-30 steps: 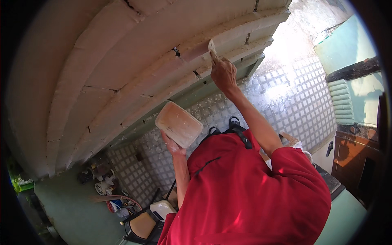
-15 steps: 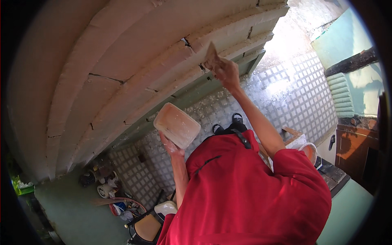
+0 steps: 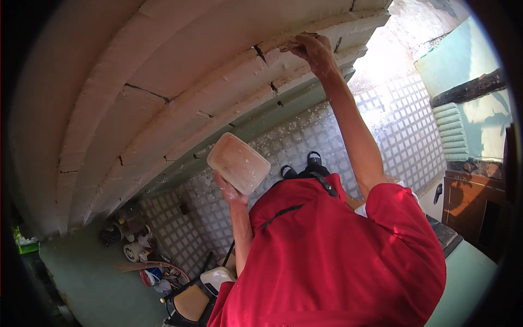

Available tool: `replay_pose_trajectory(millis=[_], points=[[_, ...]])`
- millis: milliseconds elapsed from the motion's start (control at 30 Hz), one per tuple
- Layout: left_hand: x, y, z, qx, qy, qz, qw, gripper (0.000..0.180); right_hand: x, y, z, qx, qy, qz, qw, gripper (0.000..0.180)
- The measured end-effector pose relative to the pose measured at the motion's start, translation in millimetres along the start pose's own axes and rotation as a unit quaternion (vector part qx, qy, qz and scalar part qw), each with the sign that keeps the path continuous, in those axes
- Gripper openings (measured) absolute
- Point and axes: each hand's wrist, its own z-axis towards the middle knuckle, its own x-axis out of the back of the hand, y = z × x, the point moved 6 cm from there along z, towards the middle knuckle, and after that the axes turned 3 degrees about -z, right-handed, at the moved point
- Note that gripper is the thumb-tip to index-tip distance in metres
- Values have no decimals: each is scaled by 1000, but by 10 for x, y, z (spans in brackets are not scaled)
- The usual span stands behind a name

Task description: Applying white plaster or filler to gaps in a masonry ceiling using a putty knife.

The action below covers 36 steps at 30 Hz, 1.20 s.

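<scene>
My left hand [image 3: 231, 192] grips a shallow rectangular tub [image 3: 239, 163] from below and holds it tilted. The tub is plastic, with whitish smears of paste inside. My right hand [image 3: 316, 52] is raised against a ledge of the stepped, pinkish-beige wall [image 3: 218, 76]. Its fingers are closed on a thin, flat beige scraper-like piece [image 3: 289, 48], mostly hidden by the hand. Beside that hand, a dark crack [image 3: 259, 53] runs across the ledge. More cracks and gaps break the ledges to the left and below.
Grey-and-white tiles [image 3: 403, 120] cover the floor where I stand in dark sandals [image 3: 314, 158]. At lower left, a chair [image 3: 190, 302] stands beside a heap of containers and odds and ends [image 3: 147, 256]. A brown wooden cabinet [image 3: 468, 201] is at right, near a pale green counter [image 3: 463, 283].
My right hand has moved up and slightly right, from in front of the lower ledges onto the ledge above. The flat piece now lies against the wall. The tub has hardly moved.
</scene>
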Motion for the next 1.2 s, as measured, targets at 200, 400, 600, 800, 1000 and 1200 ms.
replay_pose_trajectory(millis=[200,400,600,800,1000,1200], points=[[84,-35,-1,17,17,-22,999,59,337,149,-358,-59,70,-35,995,27],[-11,-12,-51,12,-4,-5,1000,56,237,394,33,-34,41,-17,998,23],[121,0,-55,-9,8,-1,1000,55,143,202,-202,-39,44,-34,998,26],[200,10,-41,8,26,-24,999,57,398,683,-149,-86,52,-41,994,26],[286,25,-37,0,19,-34,999,54,243,389,68,-36,72,24,996,22],[201,42,-37,-6,37,-12,999,53,472,584,-188,-101,82,-55,990,26]])
